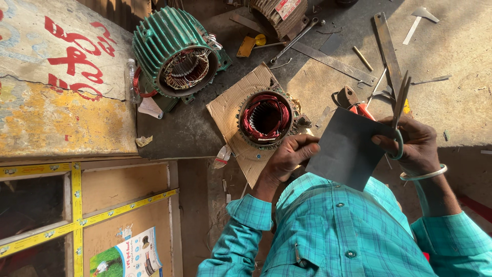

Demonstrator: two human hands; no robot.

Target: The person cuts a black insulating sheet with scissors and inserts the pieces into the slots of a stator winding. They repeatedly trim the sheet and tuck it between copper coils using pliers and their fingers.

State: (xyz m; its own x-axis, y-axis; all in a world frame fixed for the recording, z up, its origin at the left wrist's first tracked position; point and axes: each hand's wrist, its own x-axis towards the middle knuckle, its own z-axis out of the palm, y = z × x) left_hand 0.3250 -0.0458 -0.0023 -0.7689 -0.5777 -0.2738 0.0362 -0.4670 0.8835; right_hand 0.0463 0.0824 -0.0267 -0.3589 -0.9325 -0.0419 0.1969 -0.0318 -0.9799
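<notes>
Head cam, looking down: left hand point(289, 156) at frame centre, fingers curled, pinching the left edge of a dark grey sheet point(346, 149) (thin, flat, roughly square, tilted w/ one corner pointing down toward the teal checked shirt point(338, 231)). Right hand point(417, 146) at centre-right, closed around the handles of scissors point(398, 110); blades point up and sit at the sheet's upper right edge, can't tell if they're biting into it. Pale bangle point(424, 175) on the right wrist. Just above the left hand: small stator w/ red copper windings point(265, 118), sitting on a piece of cardboard point(230, 105) on the dark floor. Upper left of that: bigger green finned motor housing point(171, 48), lying on its side, open end toward cam, windings visible inside. Top centre: a third brownish motor body point(277, 15), partly cut off by frame edge, spanner point(294, 40) beside it. Upper right: long flat metal strips point(387, 48) and loose scraps on the concrete. Red-handled tool point(363, 109) just behind the sheet's top edge, mostly hidden. Left side of frame: painted slab point(56, 77) w/ red lettering, below it a wooden frame w/ yellow tape point(77, 205). Printed leaflet point(134, 254) at bottom left.
</notes>
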